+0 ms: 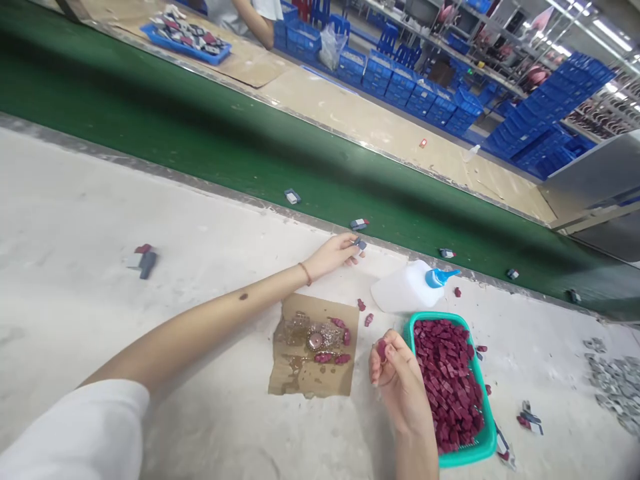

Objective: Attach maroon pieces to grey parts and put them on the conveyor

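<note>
My left hand (336, 257) reaches to the edge of the green belt, its fingers closed on a small dark grey plastic part (359, 245). A small maroon part (382, 350) is pinched in my right hand (400, 379), just left of a teal basket (483, 448) heaped with maroon parts (447, 380). Between my arms lies a piece of brown cardboard (285, 373), wet with clear liquid, carrying a round metal piece (315, 341) and several maroon parts (343, 359). A white bottle (405, 288) with a blue nozzle lies beyond the basket.
Several grey and maroon pieces (359, 224) sit on the green belt (240, 137). Grey parts (620, 383) are piled at the right; a blurred piece (145, 260) is at the left. Across the belt are a blue tray (215, 59), a person's arm (256, 21) and blue crates (390, 77).
</note>
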Demonstrator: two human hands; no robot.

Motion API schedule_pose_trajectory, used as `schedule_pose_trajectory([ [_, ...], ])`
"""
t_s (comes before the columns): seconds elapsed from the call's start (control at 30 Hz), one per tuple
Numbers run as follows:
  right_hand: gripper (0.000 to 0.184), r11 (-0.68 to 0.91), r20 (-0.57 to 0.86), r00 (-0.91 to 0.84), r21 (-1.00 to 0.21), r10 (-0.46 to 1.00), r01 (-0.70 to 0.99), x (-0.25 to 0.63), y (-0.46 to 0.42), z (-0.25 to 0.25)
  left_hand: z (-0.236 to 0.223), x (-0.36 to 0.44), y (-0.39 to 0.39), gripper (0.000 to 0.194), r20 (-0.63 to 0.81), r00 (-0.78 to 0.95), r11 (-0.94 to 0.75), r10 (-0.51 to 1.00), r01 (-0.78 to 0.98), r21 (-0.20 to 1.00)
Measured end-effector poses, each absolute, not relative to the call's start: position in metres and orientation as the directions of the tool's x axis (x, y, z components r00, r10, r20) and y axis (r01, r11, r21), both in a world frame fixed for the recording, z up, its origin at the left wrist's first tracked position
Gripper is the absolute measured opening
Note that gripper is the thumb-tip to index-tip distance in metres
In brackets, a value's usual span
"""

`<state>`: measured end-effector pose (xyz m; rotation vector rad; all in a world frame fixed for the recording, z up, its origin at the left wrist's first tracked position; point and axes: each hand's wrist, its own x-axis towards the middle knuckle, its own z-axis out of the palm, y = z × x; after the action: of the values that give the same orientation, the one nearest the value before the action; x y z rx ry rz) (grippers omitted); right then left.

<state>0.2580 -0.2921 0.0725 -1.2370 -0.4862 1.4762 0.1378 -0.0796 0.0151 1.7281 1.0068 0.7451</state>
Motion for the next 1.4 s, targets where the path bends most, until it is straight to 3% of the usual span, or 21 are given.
schedule_pose_trajectory([
  [0.2, 0.039, -0.36, -0.409, 0.089, -0.872, 0.908, -0.331, 0.244, -0.278, 0.064, 0.023, 0.062, -0.07, 0.022, 0.047, 0.297, -0.197, 0.954, 0.498, 0.844],
  [0.43, 0.037, -0.354, -0.374, 0.084, -0.917, 0.924, -0.186, 0.241, -0.272, 0.053, 0.03, 0.045, -0.014, 0.047, 0.109, 0.154, -0.189, 0.982, 0.814, 0.55],
  [0.67, 0.037, -0.226, -0.206, 0.176, -0.968, 0.963, 0.107, 0.234, -0.27, 0.041, 0.027, 0.062, 0.006, 0.04, 0.087, 0.302, -0.314, 0.949, 0.894, 0.32],
  [0.87, 0.026, -0.13, -0.148, -0.009, -0.894, 0.989, 0.429, 0.221, -0.266, 0.042, 0.032, 0.057, 0.004, 0.03, 0.118, 0.486, -0.5, 0.866, 0.842, 0.202],
  [1.1, 0.04, 0.338, 0.144, -0.318, -0.603, 0.937, 0.722, 0.217, -0.254, 0.036, 0.029, 0.023, -0.036, 0.027, 0.178, 0.57, -0.594, 0.802, 0.79, 0.15],
  [1.3, 0.038, 0.414, 0.152, -0.399, -0.539, 0.904, 0.733, 0.223, -0.256, 0.038, 0.028, -0.028, -0.092, 0.029, 0.169, 0.57, -0.591, 0.804, 0.796, 0.132],
  [1.4, 0.037, 0.449, 0.149, -0.437, -0.501, 0.887, 0.74, 0.222, -0.257, 0.039, 0.03, -0.035, -0.126, 0.038, 0.167, 0.499, -0.526, 0.85, 0.793, 0.307],
])
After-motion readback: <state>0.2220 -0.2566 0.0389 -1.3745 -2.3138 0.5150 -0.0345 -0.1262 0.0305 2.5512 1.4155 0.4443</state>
